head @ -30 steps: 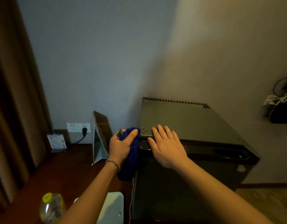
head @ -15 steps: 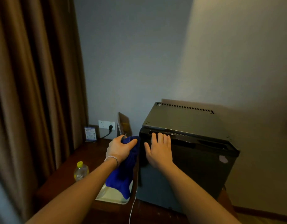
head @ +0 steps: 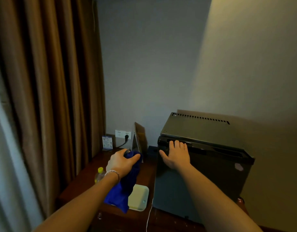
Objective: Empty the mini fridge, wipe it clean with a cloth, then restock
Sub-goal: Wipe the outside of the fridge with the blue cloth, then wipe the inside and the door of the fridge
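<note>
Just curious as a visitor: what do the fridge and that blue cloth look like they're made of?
Mini fridge: probably painted metal with plastic trim; dark, smooth, faintly glossy, with vent slots on top. Blue cloth, held in the left hand: soft fabric, possibly microfibre; it drapes and bunches, matte.

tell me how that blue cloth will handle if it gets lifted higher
The blue cloth is probably floppy: it droops below the left hand. It looks light, since one hand carries it. Its loose end may drag over the white tray.

Brown curtains (head: 49,81) are being hung at the left; the grey wall (head: 144,64) is being lit from the right above a dark wooden table (head: 80,180).
</note>
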A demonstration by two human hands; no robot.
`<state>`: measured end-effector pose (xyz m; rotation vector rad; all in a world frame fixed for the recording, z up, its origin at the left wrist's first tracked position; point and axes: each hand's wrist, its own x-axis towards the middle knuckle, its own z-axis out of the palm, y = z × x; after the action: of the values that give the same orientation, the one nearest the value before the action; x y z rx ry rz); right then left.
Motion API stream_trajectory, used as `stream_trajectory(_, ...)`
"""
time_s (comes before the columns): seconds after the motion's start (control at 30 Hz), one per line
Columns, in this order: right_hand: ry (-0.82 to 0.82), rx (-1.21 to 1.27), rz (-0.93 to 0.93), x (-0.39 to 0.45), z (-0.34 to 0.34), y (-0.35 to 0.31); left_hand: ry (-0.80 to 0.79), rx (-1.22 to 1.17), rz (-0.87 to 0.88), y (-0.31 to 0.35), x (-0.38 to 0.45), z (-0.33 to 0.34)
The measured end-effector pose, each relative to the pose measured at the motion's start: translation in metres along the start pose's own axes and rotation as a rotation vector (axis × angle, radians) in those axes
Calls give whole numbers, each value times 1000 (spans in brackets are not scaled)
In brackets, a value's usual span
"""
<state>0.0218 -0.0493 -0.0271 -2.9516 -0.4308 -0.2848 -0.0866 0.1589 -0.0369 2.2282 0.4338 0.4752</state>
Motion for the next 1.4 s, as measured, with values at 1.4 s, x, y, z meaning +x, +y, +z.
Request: stream_trajectory(1.4,81,-65,377,-324,-122,261,-263,-12,262,172,-211,158)
